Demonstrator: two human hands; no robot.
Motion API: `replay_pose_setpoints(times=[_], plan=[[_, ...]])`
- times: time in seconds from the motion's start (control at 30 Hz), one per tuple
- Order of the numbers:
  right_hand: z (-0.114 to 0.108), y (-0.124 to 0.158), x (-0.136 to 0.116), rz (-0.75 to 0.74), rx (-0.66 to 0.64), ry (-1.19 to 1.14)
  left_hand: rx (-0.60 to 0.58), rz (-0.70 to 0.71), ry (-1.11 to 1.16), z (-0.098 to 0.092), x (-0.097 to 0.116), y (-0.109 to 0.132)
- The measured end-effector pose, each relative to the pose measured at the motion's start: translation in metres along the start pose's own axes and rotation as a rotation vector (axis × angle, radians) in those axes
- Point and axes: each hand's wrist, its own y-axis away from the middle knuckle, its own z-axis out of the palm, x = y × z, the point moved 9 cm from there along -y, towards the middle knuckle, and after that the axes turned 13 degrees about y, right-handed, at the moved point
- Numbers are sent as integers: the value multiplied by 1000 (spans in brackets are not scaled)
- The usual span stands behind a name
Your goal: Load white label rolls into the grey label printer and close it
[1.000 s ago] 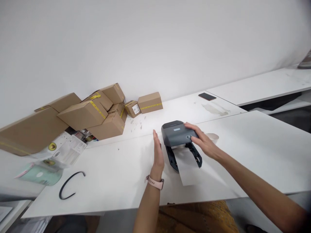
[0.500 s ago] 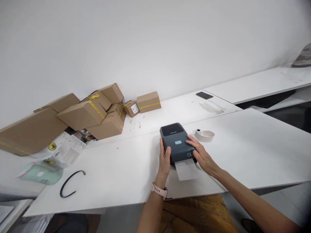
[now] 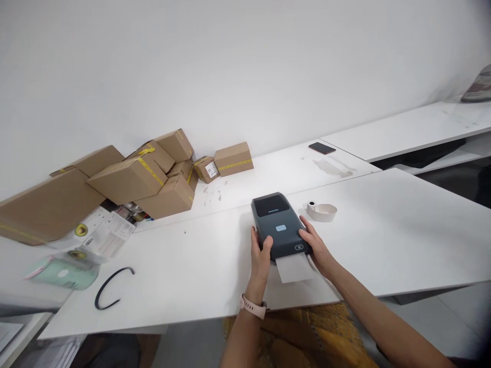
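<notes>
A dark grey label printer (image 3: 279, 225) sits closed on the white table (image 3: 383, 230), with a white sheet of paper (image 3: 294, 269) sticking out of its front. My left hand (image 3: 260, 255) grips the printer's front left corner, thumb on top. My right hand (image 3: 315, 247) clasps its front right corner, fingers curled on the lid. A pink watch is on my left wrist. A small roll of white label paper (image 3: 321, 210) lies just right of the printer.
Several taped cardboard boxes (image 3: 130, 176) are piled against the wall at the left. Papers and a green pouch (image 3: 65, 269) lie at the far left, with a black curved band (image 3: 111, 288) nearer. A dark phone (image 3: 321, 148) rests on the back table.
The printer's lid, open a second ago with black paper guides and a long sheet showing, is now shut. Both hands moved onto its front corners and settled there.
</notes>
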Motion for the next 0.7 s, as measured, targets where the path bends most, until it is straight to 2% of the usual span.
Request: replay_pose_setpoints(times=[0.23,0.5,0.7], plan=[[1,7,7,17,-7,-3,-34,66,-77,1,7,2],[-2,13,5,49,54,43,-82,113,-64,5,11,4],[-1,10,6,0,61,73,-64,110,-87,4,12,0]])
